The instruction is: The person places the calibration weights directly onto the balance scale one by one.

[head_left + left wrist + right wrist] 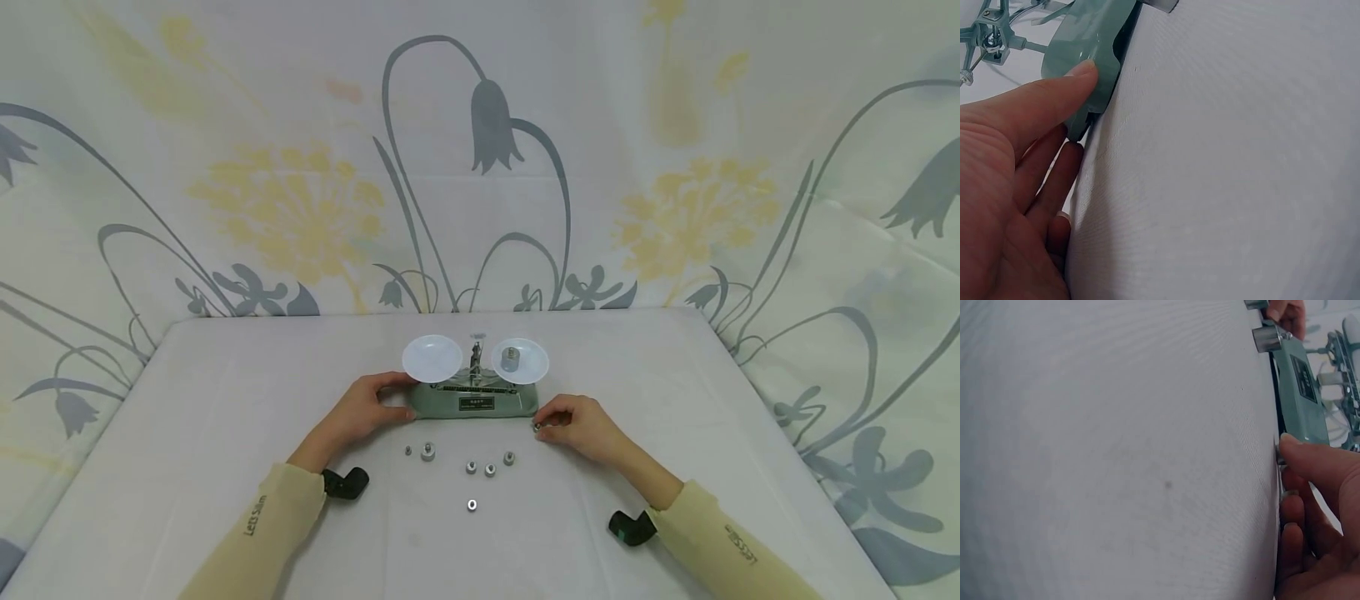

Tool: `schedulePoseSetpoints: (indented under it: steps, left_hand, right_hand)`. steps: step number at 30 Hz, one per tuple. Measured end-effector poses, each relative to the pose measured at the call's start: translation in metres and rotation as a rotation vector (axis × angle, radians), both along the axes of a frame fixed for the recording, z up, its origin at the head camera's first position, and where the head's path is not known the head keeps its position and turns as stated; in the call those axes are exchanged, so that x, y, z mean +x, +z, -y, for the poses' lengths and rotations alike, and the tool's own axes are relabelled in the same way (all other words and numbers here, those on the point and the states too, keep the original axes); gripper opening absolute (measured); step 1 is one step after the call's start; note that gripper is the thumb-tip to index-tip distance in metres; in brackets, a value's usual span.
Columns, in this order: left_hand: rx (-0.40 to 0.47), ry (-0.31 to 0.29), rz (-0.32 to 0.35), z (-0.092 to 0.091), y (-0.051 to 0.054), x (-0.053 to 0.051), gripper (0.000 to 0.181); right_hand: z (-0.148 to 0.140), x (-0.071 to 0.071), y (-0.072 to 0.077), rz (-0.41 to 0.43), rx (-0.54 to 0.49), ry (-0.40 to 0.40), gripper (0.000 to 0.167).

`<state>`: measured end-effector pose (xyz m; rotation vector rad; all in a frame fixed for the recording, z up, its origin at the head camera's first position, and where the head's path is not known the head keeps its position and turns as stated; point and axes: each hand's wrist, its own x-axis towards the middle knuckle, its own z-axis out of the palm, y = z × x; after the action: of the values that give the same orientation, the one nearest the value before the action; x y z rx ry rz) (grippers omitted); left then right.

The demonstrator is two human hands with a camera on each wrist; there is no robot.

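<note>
A green balance scale (435,403) stands on the white table, with a white pan (432,359) on the left and another (531,364) on the right, which holds a metal weight (510,359). My left hand (369,408) grips the left end of the green base (1094,56), thumb on its front. Near the base's right front corner, my right hand (583,427) pinches a small metal weight (537,427) between thumb and fingers. In the right wrist view the right hand (1322,512) mostly hides that weight, which is low at the cloth beside the base (1302,394).
Several small metal weights stand in front of the scale, among them one at the left (427,452), one at the right (509,458) and one nearest the front (472,505). A patterned curtain (480,192) hangs behind the white tablecloth (225,375).
</note>
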<state>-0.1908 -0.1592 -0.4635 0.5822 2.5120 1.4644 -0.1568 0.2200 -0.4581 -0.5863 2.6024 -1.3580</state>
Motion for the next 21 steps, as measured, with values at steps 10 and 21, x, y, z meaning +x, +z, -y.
schedulePoseSetpoints:
  steps: [10, 21]
  left_hand:
    - [0.017, -0.006, 0.006, -0.0007, -0.0024, -0.0021, 0.052]
    - [0.005, 0.002, 0.006, 0.0005, -0.0013, -0.0007, 0.053]
  right_hand:
    - [-0.0018, -0.0001, 0.0002, 0.002, 0.026, -0.01, 0.01]
    - [-0.0022, -0.0002, 0.0019, 0.013, 0.018, -0.032, 0.009]
